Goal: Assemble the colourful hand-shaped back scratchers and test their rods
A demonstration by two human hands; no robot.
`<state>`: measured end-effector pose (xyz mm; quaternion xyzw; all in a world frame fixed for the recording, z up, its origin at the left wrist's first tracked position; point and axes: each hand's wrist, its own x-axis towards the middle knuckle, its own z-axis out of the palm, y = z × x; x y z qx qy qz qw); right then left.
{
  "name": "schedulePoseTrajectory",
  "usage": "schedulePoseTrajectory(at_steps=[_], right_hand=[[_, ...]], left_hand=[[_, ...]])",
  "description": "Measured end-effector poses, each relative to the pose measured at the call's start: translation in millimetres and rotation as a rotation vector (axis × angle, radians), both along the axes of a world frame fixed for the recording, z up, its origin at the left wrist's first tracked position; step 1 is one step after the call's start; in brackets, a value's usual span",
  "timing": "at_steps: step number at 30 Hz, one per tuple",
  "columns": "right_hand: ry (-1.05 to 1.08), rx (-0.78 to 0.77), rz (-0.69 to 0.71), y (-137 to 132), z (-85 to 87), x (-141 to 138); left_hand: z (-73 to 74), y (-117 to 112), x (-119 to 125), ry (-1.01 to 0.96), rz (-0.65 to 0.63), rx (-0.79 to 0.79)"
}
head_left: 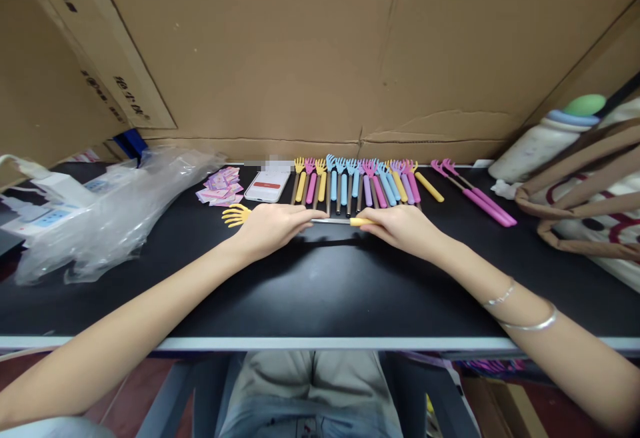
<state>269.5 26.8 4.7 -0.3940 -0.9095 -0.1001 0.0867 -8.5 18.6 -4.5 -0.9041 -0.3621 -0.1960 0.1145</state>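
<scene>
A yellow back scratcher (331, 221) lies level between my two hands, just above the black table. My left hand (275, 228) is closed around it behind the yellow claw head (236, 216), which sticks out on the left. Bare metal rod shows between the hands. My right hand (400, 228) grips the yellow handle at the other end. Behind my hands stretches a row of back scratchers (341, 185) in yellow, pink, blue and purple, claws toward the cardboard wall. Two pink back scratchers (480, 198) with their handles toward me lie apart on the right.
A phone (270, 183) and a pile of small printed cards (220, 188) lie behind my left hand. Clear plastic bags (115, 218) cover the table's left side. A white bottle (540, 148) and a brown-handled bag (595, 191) stand at the right. Cardboard (310, 51) walls the back.
</scene>
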Motion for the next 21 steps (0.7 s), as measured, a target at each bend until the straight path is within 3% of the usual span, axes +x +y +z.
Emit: schedulePoseTrajectory(at_steps=[12, 17, 21], right_hand=[[0.101, 0.164, 0.044, -3.4, 0.1, -1.5], [0.105, 0.197, 0.046, -4.5, 1.8, -2.4], [0.118, 0.178, 0.063, -4.9, 4.3, -2.9]], left_hand=[[8.9, -1.0, 0.8, -0.086, -0.019, -0.41], [7.4, -1.3, 1.3, -0.092, -0.004, -0.383], [4.4, -0.6, -0.2, -0.085, -0.004, -0.192]])
